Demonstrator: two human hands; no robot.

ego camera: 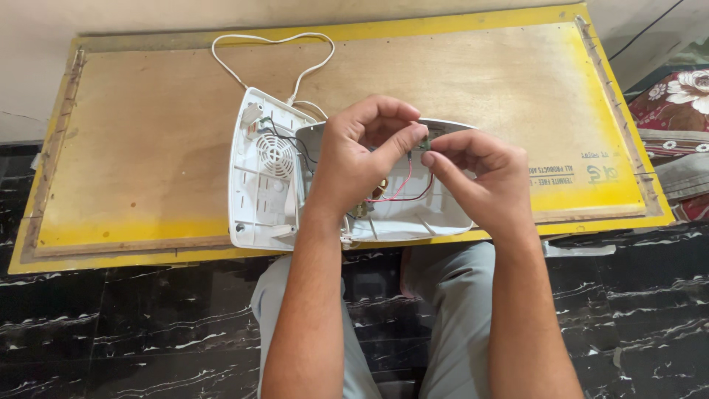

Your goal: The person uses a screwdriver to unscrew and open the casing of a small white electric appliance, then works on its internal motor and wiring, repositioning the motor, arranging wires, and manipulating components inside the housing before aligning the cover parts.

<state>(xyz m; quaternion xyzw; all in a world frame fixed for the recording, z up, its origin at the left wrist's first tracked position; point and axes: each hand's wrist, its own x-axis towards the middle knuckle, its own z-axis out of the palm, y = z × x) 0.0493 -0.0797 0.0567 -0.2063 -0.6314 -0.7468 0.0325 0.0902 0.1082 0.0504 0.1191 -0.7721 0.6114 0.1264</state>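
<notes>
1. The white plastic casing [266, 174] lies split open on the wooden desk [148, 133] — back half [258, 214] flat on the left with its round grille [275, 155] showing, front half [436, 214] tilted beside it, both at the desk's near edge.
2. So the opening-up looks done: the insides are bare, black wires [284, 137] and red wires [402, 193] trailing across.
3. Left hand [354, 159] and right hand [480, 181] meet above the front half, each grip pinched on a small green circuit board [425, 142] — fingertips clenched at its two ends, the board lifted just clear of the shell.
4. The board's wires are attached, as far as I can judge, so it is not free.
5. The white cord [269, 41] loops away across the desk, untouched.
6. Left to do, by my reading: finish with the board; the halves stay apart and nothing is closed up yet.
</notes>
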